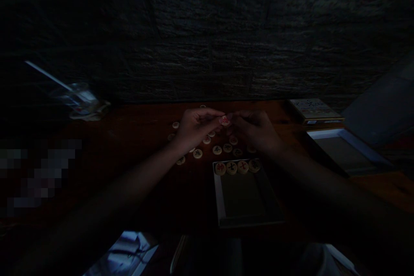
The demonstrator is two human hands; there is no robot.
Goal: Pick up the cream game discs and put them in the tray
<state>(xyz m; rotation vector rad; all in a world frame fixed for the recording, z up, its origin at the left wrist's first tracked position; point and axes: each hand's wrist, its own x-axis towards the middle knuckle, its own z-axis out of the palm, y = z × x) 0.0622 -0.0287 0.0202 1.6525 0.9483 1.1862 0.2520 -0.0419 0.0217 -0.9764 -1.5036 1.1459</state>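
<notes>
A Chinese chess piece (224, 120) with a red character is held up between my two hands over the table. The fingertips and thumb of my left hand (196, 128) pinch it from the left. From the other side, the closed fingers of my right hand (257, 128) meet its right edge; their tips are dim. More round pieces lie scattered under and around the hands, among them one with a dark character (217, 150) and a red-marked one (233, 140). Nearer to me is a shallow box (219, 200), where several pieces (231, 167) form a row along its far edge.
At the right, a lidded box (315, 110) stands by the wall, with an open tray (347, 155) in front. A glass with a straw (80, 99) is at the far left. The dark stone wall (207, 43) bounds the wooden table (136, 123). Light is very low.
</notes>
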